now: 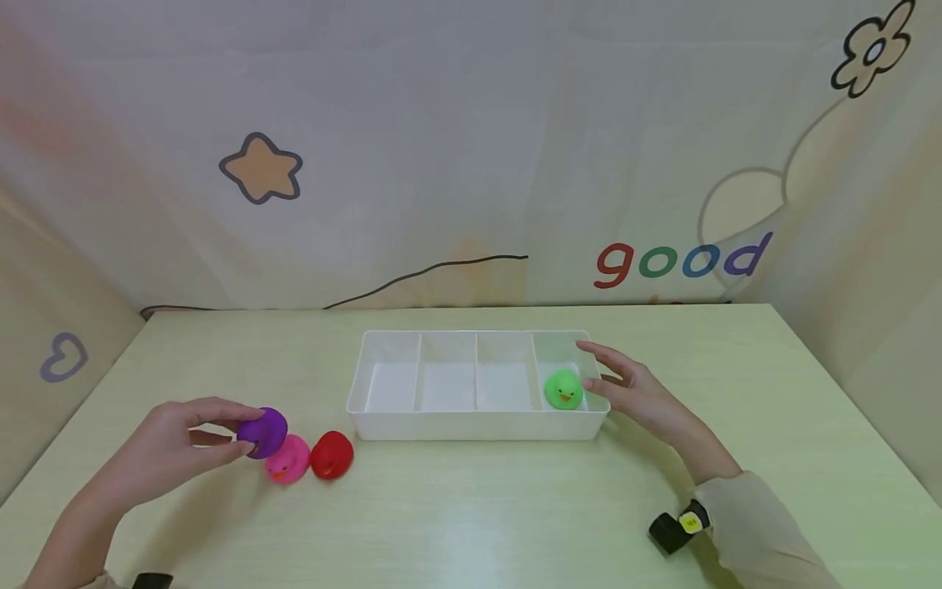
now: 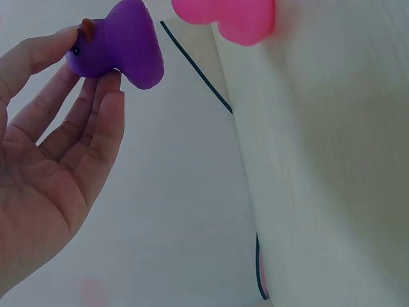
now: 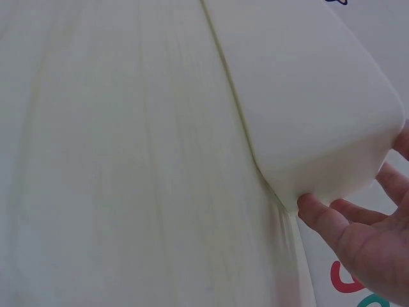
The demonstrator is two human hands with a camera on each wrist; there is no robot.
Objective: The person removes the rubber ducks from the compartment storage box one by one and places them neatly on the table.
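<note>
My left hand (image 1: 172,446) pinches a purple rubber duck (image 1: 266,431) between thumb and fingers, and in the left wrist view the duck is tipped sideways. A pink rubber duck (image 1: 290,461) lies just under and beside it on the table, followed by a red rubber duck (image 1: 332,456). The white divided box (image 1: 471,426) stands farther back; its rightmost compartment holds a green rubber duck (image 1: 563,390). My right hand (image 1: 648,405) is at the box's right end, fingers extended and spread, fingertips touching the rim and outer wall.
The pale wooden table (image 1: 471,507) carries everything. A patterned cloth (image 1: 441,164) hangs behind it and along both sides. A black wrist device (image 1: 671,533) is at my right sleeve (image 1: 758,523).
</note>
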